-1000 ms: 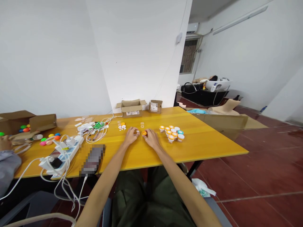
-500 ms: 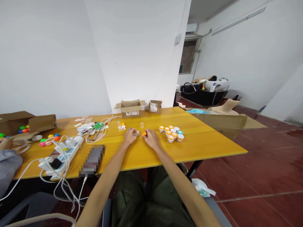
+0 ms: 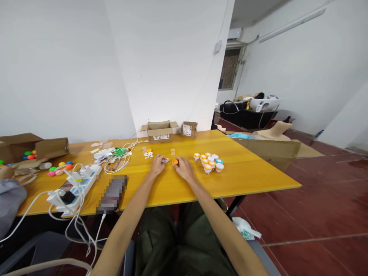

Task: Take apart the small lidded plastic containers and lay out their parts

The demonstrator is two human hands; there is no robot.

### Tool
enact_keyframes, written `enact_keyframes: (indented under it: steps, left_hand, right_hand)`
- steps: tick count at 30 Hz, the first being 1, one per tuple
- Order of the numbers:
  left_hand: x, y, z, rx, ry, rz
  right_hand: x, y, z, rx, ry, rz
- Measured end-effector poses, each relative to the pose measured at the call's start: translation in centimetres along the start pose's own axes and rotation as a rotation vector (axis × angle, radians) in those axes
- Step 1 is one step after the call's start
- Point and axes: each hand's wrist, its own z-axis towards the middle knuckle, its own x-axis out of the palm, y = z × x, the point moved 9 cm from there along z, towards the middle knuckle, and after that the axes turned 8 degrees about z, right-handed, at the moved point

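Both my hands rest on the yellow table [image 3: 253,174] near its middle. My left hand [image 3: 158,165] is closed in a pinch on a small whitish piece [image 3: 166,161] that I cannot make out. My right hand [image 3: 183,168] is closed around a small orange cap or jar [image 3: 174,162]. The two hands almost touch. Several small jars with orange, white and teal lids [image 3: 209,161] stand just right of my right hand. Small white round pieces [image 3: 148,154] and a clear little cup [image 3: 172,151] lie just beyond my hands.
Two open cardboard boxes [image 3: 160,131] sit at the table's far edge. A white power strip with chargers and cables [image 3: 77,184] and a blurred dark phone [image 3: 112,194] lie at the left front. Coloured balls [image 3: 60,168] and a box [image 3: 28,149] are far left, beside another person's sleeve [image 3: 10,199].
My hands have stayed in place with only slight finger movement around the small piece and the orange cap. The other person's hand at the far left has drawn back.
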Motion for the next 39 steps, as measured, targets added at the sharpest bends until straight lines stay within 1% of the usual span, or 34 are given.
enact_keyframes:
  steps: [6, 16, 26, 39]
  left_hand:
    - [0.2, -0.2, -0.1, 0.014, 0.049, -0.042]
    - [0.2, -0.5, 0.0, 0.012, 0.057, -0.031]
    - [0.2, -1.5, -0.1, 0.033, 0.087, -0.034]
    - [1.2, -0.7, 0.1, 0.076, 0.084, 0.025]
  right_hand:
    - [-0.2, 0.3, -0.1, 0.02, 0.014, -0.006]
    - [-0.3, 0.3, -0.1, 0.029, 0.008, -0.007]
    - [-0.2, 0.0, 0.0, -0.001, -0.021, 0.007]
    - [-0.1, 0.2, 0.0, -0.017, -0.013, 0.025]
